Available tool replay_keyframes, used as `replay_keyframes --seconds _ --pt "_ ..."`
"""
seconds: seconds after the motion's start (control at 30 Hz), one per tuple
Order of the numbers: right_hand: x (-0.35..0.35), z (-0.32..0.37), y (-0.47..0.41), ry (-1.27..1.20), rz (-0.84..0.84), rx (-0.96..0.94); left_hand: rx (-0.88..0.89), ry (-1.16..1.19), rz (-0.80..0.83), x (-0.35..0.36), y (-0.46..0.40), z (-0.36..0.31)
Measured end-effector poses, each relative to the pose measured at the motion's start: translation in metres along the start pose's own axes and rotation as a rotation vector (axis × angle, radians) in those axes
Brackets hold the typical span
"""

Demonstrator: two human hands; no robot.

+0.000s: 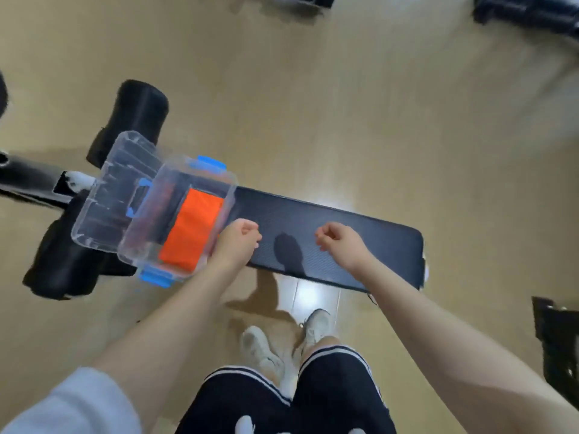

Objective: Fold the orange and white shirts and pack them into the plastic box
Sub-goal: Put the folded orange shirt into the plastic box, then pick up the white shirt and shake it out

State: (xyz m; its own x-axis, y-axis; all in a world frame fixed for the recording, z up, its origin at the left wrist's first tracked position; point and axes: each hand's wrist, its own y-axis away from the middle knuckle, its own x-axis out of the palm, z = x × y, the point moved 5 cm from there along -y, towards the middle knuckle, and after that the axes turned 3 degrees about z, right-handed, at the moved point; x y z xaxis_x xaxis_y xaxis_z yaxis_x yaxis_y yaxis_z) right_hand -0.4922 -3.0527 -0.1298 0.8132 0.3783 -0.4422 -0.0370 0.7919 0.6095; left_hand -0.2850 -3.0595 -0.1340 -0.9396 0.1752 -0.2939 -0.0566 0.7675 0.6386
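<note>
The folded orange shirt (pixel 191 227) lies inside the clear plastic box (pixel 200 175), just left of the left grip (pixel 239 241). The box's lid (pixel 116 189) lies beyond it, further left. Both the left and the right grip (pixel 340 242) are curled into loose fists, empty, above the dark bench (pixel 376 242).
</note>
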Motion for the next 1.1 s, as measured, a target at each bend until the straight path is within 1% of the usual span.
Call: replay_keyframes --seconds 0.07,0.17,0.27,0.4,0.53,0.7,0.8,0.9,1.0,1.1 --pt "-0.036 -0.046 0.034 -0.085 -0.089 0.081 0.047 -0.084 0.079 0.043 0.014 -0.019" --pt "-0.08 -0.117 0.082 -0.278 -0.234 0.178 0.084 -0.214 0.195 0.119 0.035 -0.04" --pt "-0.115 -0.19 0.117 -0.386 -0.296 0.253 0.102 -0.295 0.319 0.208 0.059 -0.049" --pt "-0.163 -0.295 0.145 -0.478 -0.334 0.334 0.118 -0.387 0.441 0.337 0.089 -0.046" --pt "-0.21 -0.4 0.163 -0.484 -0.299 0.408 0.104 -0.47 0.476 0.455 0.109 -0.029" --pt "-0.254 -0.513 0.143 -0.383 -0.251 0.47 0.051 -0.518 0.525 0.573 0.099 0.002" --pt "-0.251 -0.567 0.106 -0.317 -0.19 0.491 -0.016 -0.518 0.516 0.617 0.07 0.042" --pt "-0.227 -0.62 0.055 -0.26 -0.119 0.498 -0.054 -0.546 0.493 0.652 0.025 0.091" --pt "-0.186 -0.675 -0.006 -0.28 -0.139 0.505 -0.054 -0.604 0.484 0.683 -0.034 0.144" --pt "-0.142 -0.712 -0.072 -0.243 -0.142 0.418 -0.025 -0.631 0.44 0.7 -0.09 0.196"
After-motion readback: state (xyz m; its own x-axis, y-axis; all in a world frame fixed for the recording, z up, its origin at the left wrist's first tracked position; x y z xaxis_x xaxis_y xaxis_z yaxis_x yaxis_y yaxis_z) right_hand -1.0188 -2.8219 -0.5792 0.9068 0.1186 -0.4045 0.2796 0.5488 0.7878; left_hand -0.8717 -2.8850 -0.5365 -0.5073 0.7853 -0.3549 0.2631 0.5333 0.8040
